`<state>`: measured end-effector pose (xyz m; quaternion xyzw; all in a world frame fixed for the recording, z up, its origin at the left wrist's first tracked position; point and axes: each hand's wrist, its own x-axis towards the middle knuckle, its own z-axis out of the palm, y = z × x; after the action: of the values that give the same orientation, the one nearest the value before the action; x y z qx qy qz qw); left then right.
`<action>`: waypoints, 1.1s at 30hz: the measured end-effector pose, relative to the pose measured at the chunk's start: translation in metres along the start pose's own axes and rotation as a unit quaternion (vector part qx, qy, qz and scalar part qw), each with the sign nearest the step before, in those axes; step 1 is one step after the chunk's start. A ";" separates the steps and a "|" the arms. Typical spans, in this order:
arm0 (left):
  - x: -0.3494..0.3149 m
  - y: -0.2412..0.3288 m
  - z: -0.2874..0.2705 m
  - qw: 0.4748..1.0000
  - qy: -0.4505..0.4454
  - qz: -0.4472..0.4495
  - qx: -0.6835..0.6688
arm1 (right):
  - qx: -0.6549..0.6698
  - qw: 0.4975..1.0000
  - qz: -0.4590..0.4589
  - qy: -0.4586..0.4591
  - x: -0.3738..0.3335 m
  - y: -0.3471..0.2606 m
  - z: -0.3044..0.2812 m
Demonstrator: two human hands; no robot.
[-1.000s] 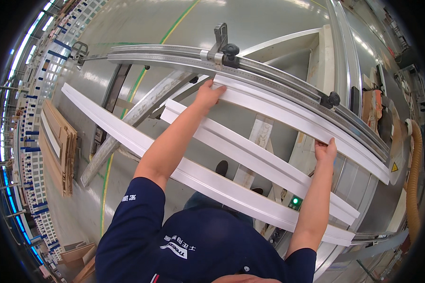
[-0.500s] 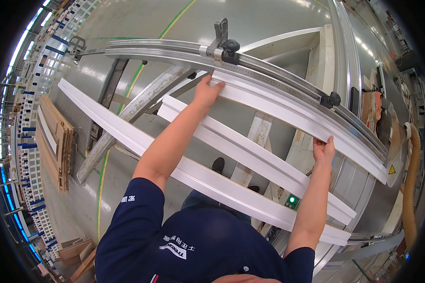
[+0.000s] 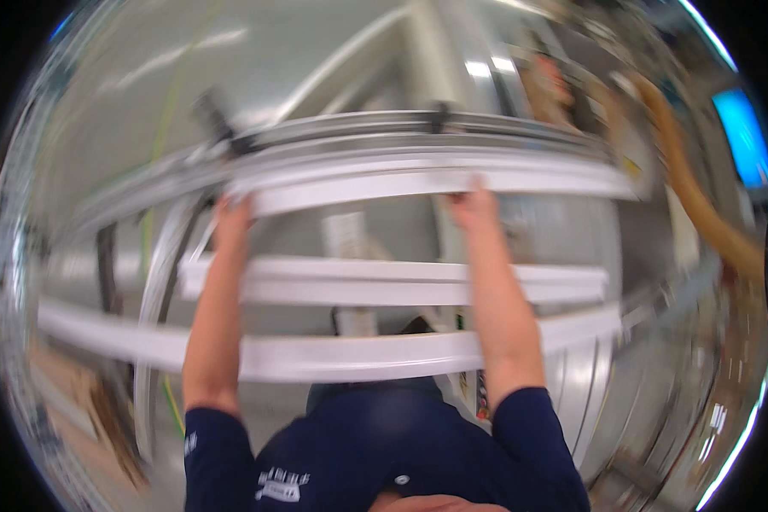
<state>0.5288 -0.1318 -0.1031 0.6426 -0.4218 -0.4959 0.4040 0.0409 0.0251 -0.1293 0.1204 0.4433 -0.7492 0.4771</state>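
The left hand holds the left end of the far strip, a long white profile; blur hides how its fingers lie. The right hand grips the same strip by its near edge, right of its middle, thumb uppermost. The far strip lies lengthwise just beside the metal rail, on its near side; whether the two touch I cannot tell. Nearer the body, the middle strip and the near strip, both white, lie apart from each other, roughly parallel, beneath the bare forearms. A tan hose curves at the right, near a lit blue screen.
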 end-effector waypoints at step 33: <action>-0.125 0.123 0.230 0.622 -0.134 0.463 0.617 | -0.546 0.834 0.037 -0.071 -0.080 -0.049 0.026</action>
<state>0.2673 -0.0763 0.0075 0.3870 -0.9202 0.0527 0.0277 0.0483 0.0606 -0.0391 -0.1976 0.7404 -0.3733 0.5229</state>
